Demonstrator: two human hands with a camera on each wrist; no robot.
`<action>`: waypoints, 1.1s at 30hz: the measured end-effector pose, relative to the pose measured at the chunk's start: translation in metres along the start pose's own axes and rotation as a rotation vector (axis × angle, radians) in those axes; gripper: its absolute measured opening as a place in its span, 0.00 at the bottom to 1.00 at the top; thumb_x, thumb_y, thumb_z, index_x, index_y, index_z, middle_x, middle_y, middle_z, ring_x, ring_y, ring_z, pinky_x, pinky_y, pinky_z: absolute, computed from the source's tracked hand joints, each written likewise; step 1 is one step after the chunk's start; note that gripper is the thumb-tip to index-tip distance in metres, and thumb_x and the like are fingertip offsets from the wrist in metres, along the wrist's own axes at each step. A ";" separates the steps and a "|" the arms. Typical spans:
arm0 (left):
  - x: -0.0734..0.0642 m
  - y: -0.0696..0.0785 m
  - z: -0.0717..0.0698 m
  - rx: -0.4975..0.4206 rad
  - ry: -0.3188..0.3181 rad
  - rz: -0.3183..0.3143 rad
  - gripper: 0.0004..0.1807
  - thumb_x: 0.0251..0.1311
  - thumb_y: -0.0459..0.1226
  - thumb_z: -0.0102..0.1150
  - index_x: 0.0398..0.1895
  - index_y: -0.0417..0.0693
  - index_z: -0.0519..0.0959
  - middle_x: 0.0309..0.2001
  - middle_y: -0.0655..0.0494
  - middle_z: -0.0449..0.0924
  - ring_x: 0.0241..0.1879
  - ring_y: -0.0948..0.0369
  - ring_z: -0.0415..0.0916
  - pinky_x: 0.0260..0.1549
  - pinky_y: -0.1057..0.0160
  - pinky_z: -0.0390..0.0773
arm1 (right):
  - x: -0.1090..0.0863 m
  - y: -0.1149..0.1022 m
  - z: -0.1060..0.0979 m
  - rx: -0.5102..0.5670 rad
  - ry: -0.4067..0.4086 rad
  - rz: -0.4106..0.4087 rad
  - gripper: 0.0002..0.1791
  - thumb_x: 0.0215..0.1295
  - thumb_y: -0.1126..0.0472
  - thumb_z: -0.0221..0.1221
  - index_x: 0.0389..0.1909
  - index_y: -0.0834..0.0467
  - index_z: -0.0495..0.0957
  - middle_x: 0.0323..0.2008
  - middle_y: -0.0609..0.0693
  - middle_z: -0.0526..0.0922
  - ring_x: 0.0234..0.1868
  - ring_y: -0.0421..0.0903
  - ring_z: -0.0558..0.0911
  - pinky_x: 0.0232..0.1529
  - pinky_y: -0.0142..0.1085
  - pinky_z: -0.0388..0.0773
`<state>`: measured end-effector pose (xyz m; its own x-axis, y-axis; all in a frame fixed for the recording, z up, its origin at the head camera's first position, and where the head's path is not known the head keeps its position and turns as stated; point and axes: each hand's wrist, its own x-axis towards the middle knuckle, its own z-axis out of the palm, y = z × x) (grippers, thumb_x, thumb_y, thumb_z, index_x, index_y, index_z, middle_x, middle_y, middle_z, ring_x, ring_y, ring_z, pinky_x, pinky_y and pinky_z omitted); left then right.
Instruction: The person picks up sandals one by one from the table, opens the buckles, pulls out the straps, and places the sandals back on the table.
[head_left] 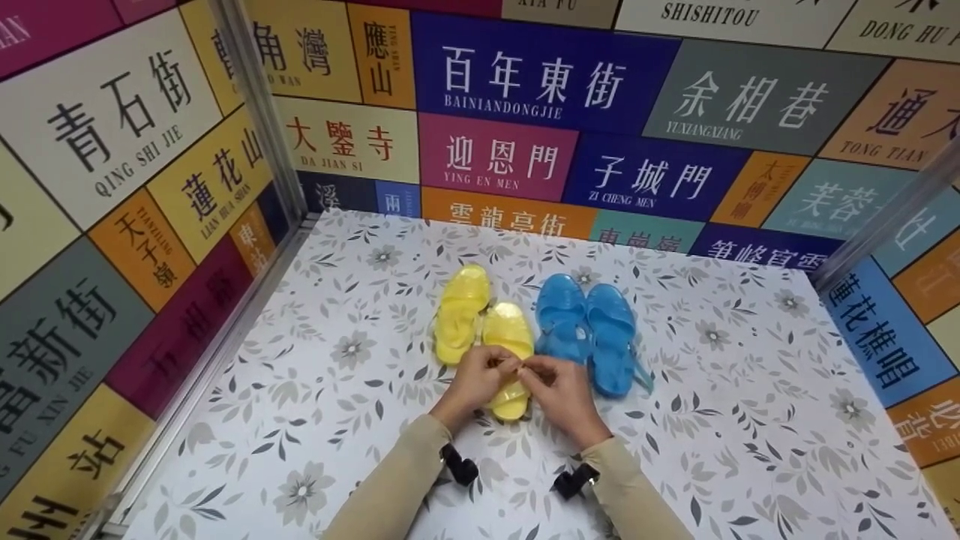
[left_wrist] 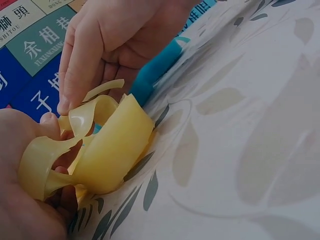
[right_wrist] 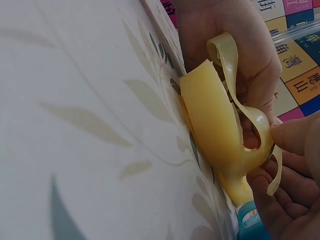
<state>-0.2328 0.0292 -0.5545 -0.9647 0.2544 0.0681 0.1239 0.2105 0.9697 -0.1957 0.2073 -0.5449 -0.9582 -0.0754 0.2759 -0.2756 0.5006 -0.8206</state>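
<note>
A yellow sandal (head_left: 508, 324) lies on the table between my hands, heel towards me. My left hand (head_left: 476, 381) pinches its ankle strap (left_wrist: 37, 157) from the left, thumb against the strap. From the right, my right hand (head_left: 564, 386) pinches the same strap near its fastening, which the fingertips hide. In the right wrist view a loose strap end (right_wrist: 276, 172) sticks out past my right fingers, and the heel cup (right_wrist: 207, 117) stands upright beside the strap. The matching yellow sandal (head_left: 457, 319) lies just to the left, slightly farther away.
Two blue sandals lie side by side to the right, the nearer-to-hand one (head_left: 564, 296) and the outer one (head_left: 613, 319), whose strap (head_left: 643, 375) sticks out sideways. A flower-patterned cloth (head_left: 337, 405) covers the table. Sign-printed walls (head_left: 495, 157) stand behind and at the sides.
</note>
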 end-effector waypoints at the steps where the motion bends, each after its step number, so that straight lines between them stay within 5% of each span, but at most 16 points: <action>1: 0.000 0.000 0.000 -0.009 0.008 -0.007 0.06 0.69 0.35 0.66 0.38 0.42 0.89 0.36 0.55 0.88 0.37 0.62 0.79 0.42 0.62 0.81 | 0.000 0.000 0.000 0.002 0.001 0.002 0.07 0.67 0.64 0.70 0.44 0.59 0.90 0.36 0.47 0.91 0.36 0.43 0.87 0.38 0.34 0.84; 16: 0.000 -0.001 0.002 0.062 0.002 -0.010 0.06 0.67 0.32 0.60 0.38 0.46 0.87 0.39 0.56 0.86 0.41 0.61 0.79 0.49 0.57 0.79 | -0.001 0.000 0.001 -0.009 -0.005 0.009 0.06 0.67 0.63 0.70 0.43 0.58 0.90 0.35 0.47 0.90 0.35 0.42 0.86 0.37 0.33 0.83; 24: 0.000 -0.002 0.002 0.152 -0.031 0.077 0.12 0.65 0.29 0.57 0.42 0.41 0.91 0.42 0.51 0.90 0.46 0.55 0.85 0.51 0.56 0.82 | 0.000 -0.001 0.000 -0.025 -0.005 0.007 0.06 0.66 0.64 0.70 0.43 0.57 0.90 0.35 0.46 0.90 0.35 0.41 0.86 0.38 0.33 0.83; 33: 0.001 -0.007 -0.002 0.070 -0.076 0.141 0.10 0.70 0.36 0.63 0.43 0.41 0.91 0.42 0.50 0.90 0.42 0.60 0.83 0.47 0.61 0.81 | 0.001 0.000 -0.002 -0.029 -0.007 -0.005 0.07 0.68 0.64 0.69 0.45 0.58 0.90 0.36 0.46 0.90 0.36 0.42 0.86 0.37 0.33 0.83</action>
<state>-0.2353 0.0258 -0.5609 -0.9165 0.3564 0.1816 0.2751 0.2323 0.9329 -0.1962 0.2084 -0.5436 -0.9573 -0.0843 0.2765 -0.2785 0.5246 -0.8045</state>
